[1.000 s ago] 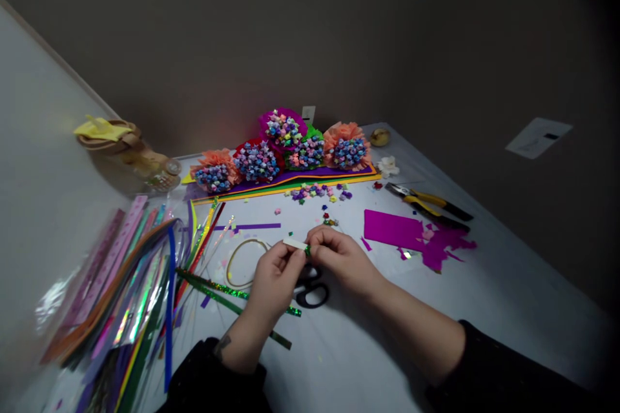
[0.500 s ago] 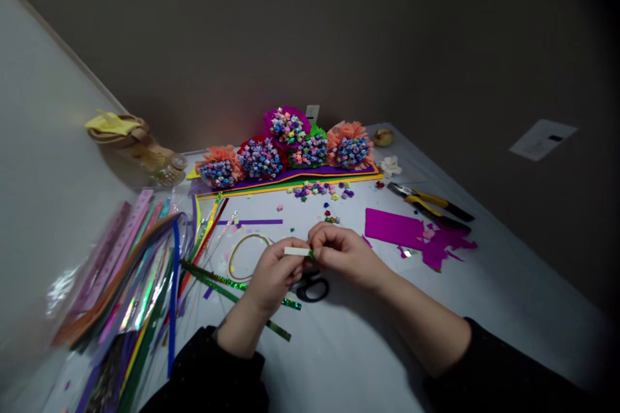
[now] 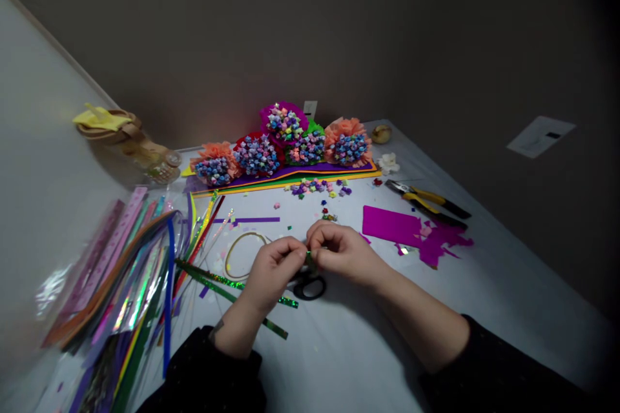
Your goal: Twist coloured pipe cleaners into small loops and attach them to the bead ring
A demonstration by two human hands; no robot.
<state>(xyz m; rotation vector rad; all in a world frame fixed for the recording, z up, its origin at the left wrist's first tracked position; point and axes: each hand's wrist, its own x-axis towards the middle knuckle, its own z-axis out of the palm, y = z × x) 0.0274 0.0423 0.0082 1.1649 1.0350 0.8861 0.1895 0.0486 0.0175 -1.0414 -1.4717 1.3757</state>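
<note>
My left hand (image 3: 272, 271) and my right hand (image 3: 339, 251) meet above the white table (image 3: 368, 348), fingers pinched together on a small green glitter paper strip (image 3: 308, 256) between them. Most of the strip is hidden inside the fingers. Black scissors (image 3: 306, 285) lie on the table right under the hands. Long green glitter strips (image 3: 227, 284) run from the left to below my left hand.
A fan of coloured paper strips (image 3: 130, 284) covers the left side. Paper flower bouquets (image 3: 285, 145) on coloured sheets stand at the back. Magenta paper with scraps (image 3: 411, 232) and yellow-handled pliers (image 3: 429, 200) lie to the right. A gold loop (image 3: 242, 251) lies left of the hands.
The white end of the strip that stuck out toward the left has been folded in between the fingers; it no longer shows. Both hands stayed in place.
</note>
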